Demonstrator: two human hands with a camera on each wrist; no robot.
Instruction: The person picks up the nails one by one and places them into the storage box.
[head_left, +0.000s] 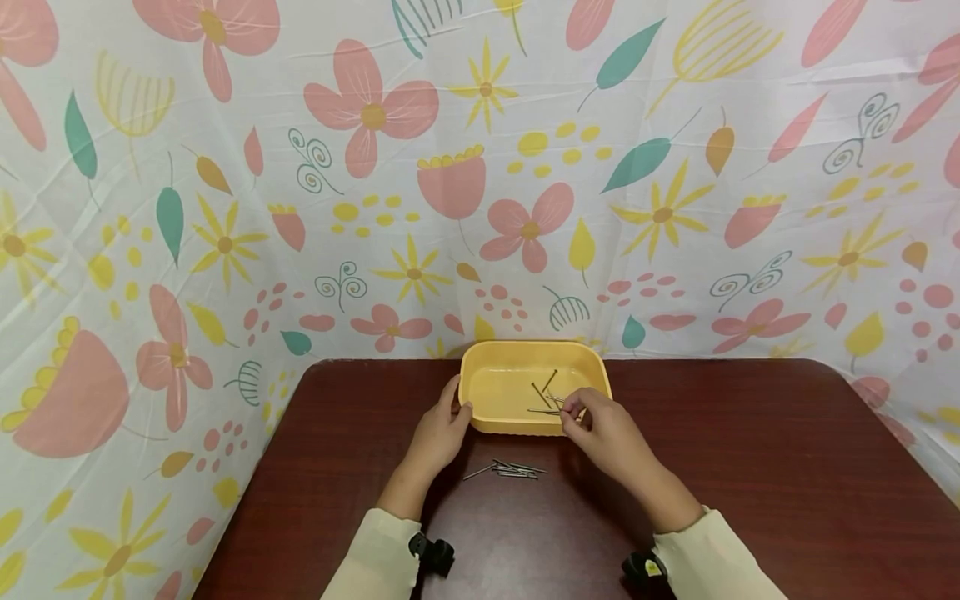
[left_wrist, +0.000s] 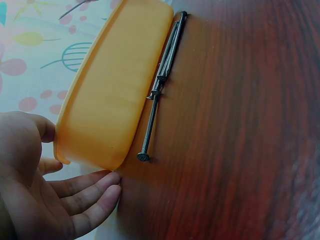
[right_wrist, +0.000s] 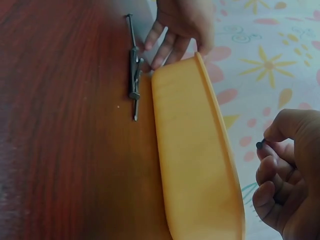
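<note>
A yellow plastic tray point(head_left: 480, 426) sits at the table's far edge, with several nails point(head_left: 542, 395) inside. My left hand point(head_left: 438, 433) holds its left end, thumb at the rim, other fingers spread by the lower corner in the left wrist view. My right hand point(head_left: 606, 432) is over the tray's front right corner, pinching a nail between thumb and forefinger; its dark head point(right_wrist: 259, 145) pokes out in the right wrist view. Before the tray a loose pile of nails point(head_left: 517, 471) lies on the table, one nail point(left_wrist: 148, 131) reaching out from it.
The dark reddish-brown wooden table point(head_left: 360, 392) ends right behind the tray. A white cloth point(head_left: 450, 242) printed with flowers and leaves hangs behind it and along the left. A black strap with a small camera sits on each wrist, over cream sleeves point(head_left: 382, 550).
</note>
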